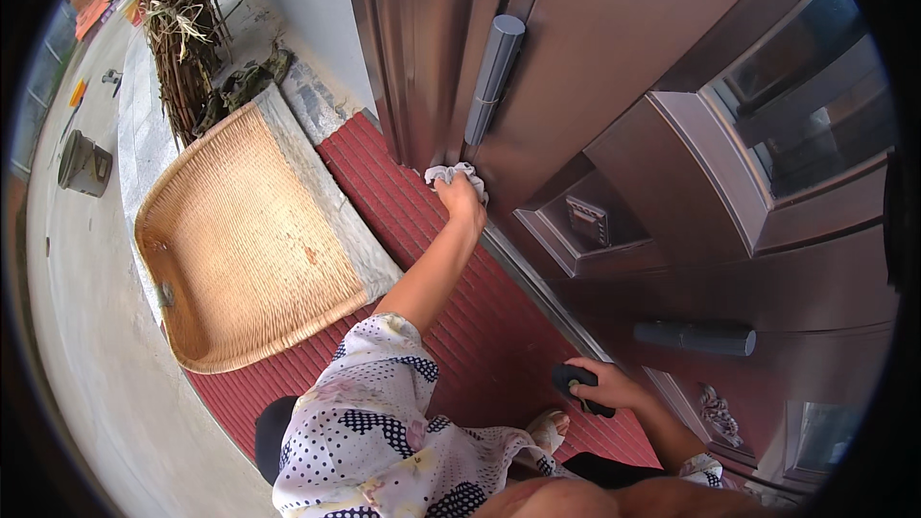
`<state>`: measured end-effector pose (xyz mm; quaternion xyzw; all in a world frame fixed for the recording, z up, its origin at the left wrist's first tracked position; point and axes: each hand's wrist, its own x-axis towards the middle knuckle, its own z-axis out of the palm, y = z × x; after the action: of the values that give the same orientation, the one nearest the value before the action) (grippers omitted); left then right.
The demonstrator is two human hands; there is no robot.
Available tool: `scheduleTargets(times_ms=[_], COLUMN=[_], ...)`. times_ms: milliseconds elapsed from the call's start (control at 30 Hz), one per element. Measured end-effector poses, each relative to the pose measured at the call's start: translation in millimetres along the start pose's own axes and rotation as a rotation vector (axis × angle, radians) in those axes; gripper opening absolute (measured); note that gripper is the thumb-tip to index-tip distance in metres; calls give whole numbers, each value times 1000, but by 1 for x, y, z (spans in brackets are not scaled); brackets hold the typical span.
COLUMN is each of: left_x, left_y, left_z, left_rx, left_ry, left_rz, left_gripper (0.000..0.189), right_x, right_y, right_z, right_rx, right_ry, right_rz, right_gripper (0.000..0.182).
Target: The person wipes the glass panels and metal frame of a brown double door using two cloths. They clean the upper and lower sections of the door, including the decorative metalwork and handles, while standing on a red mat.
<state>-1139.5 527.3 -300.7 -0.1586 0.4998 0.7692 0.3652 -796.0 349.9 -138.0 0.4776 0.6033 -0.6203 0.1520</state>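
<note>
My left hand (461, 198) grips a crumpled white cloth (458, 174) with dark marks. It presses the cloth at the foot of the brown metal door (575, 50), by the frame and just below a grey cylindrical hinge (494, 79). Lower right, my right hand (608, 385) is closed around a black rounded object (575, 378) with a small yellowish detail; its exact kind is unclear. That hand is over the red ribbed mat (496, 345), near the metal threshold (536, 288).
A woven wicker winnowing basket (252, 244) lies left of my left arm, partly on the mat. Behind it stands a tied bundle of dry stalks (180, 36). A bucket (85, 164) is on the concrete floor (79, 288). A second grey cylinder (694, 339) juts from the door.
</note>
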Motion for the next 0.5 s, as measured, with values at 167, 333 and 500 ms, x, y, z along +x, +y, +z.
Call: scheduleTargets(times_ms=[167, 333, 500], left_x=[-100, -102, -61], left_y=[77, 57, -21], left_z=[33, 24, -15], left_rx=[-129, 194, 627], left_ry=[-355, -344, -257], left_rz=[64, 532, 651], left_gripper=[44, 54, 50], right_x=[3, 8, -21], right_y=[22, 43, 100], right_z=[0, -7, -9], right_rx=[58, 559, 1181], right_ry=[90, 239, 494], right_rz=[-3, -14, -29], right_gripper=[48, 46, 31])
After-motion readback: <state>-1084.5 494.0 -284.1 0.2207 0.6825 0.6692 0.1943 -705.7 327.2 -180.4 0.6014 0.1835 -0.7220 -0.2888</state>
